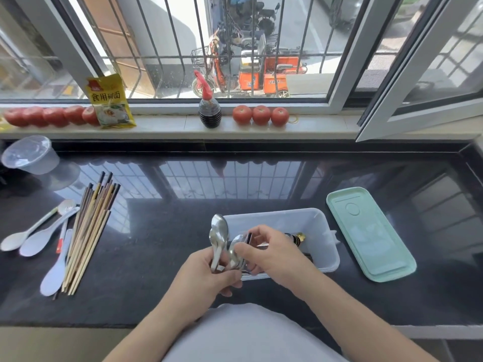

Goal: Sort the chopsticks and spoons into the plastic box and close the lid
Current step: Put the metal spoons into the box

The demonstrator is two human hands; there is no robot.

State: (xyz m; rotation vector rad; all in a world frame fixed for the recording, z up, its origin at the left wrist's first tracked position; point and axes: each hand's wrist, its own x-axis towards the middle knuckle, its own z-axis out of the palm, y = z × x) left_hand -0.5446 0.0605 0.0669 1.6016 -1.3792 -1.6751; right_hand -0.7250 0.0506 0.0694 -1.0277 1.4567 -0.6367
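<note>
Near counter edge: left hand (209, 270) clenched around metal spoons (219, 239), bowls sticking up past the fingers. Right hand (266, 253) pinches one spoon of that bunch, right at the near-left corner of the plastic box (300, 218). Box is open, clear-walled, with some dark-handled pieces inside, partly hidden by the right hand. Green lid (368, 236) lies flat just right of the box, not touching it. Bare counter stretch between box and the left pile. Left pile: chopsticks (88, 231) fanned in a loose bundle, white plastic spoons (39, 239) beside and overlapping them. Black glossy countertop (170, 257), open room behind the box up to the back ledge. Far left: clear tub (31, 155). Sill: tomatoes (261, 114), sauce bottle (210, 111), yellow packet (109, 100). Barred window behind, right pane swung open inward.
</note>
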